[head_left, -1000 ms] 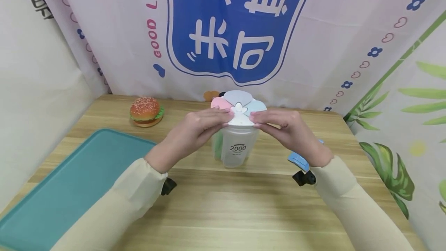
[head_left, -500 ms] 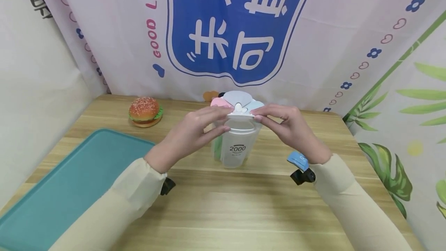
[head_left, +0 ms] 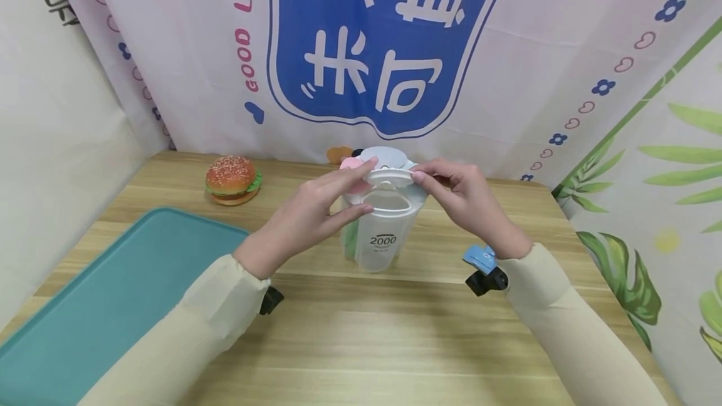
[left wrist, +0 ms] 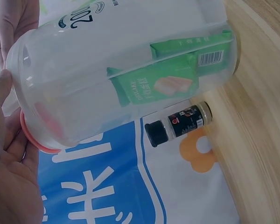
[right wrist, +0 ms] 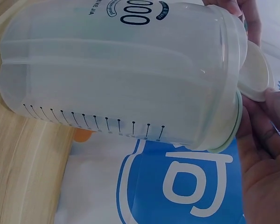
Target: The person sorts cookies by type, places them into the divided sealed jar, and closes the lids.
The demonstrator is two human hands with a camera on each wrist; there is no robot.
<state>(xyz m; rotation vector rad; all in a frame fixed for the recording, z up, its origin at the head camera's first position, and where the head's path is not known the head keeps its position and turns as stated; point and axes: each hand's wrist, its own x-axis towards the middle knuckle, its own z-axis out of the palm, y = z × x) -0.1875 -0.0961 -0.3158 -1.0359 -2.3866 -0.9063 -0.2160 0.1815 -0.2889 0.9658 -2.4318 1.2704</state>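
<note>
A clear plastic storage canister (head_left: 383,240) marked 2000 stands upright on the table, with a lid of petal-shaped coloured flaps. My right hand (head_left: 468,199) pinches the raised white front flap (head_left: 392,175) between thumb and index finger. Below that flap the front compartment's mouth shows. My left hand (head_left: 313,205) lies at the lid's left side, its fingers extended over the pink flap (head_left: 355,183) and its thumb at the front rim. Green snack packets (left wrist: 177,77) sit inside the canister, seen in the left wrist view. The compartment facing the right wrist camera shows no packets.
A hamburger (head_left: 231,177) sits at the back left, behind a teal tray (head_left: 141,287). Behind the canister stands a small black-capped seasoning bottle (left wrist: 182,123). A blue packet (head_left: 479,259) lies near my right wrist, partly hidden. A printed cloth (head_left: 225,124) hangs along the table's back edge.
The white front flap has swung up and back from lying flat, uncovering the front compartment. My right hand has risen with it; my left thumb has moved down to the rim.
</note>
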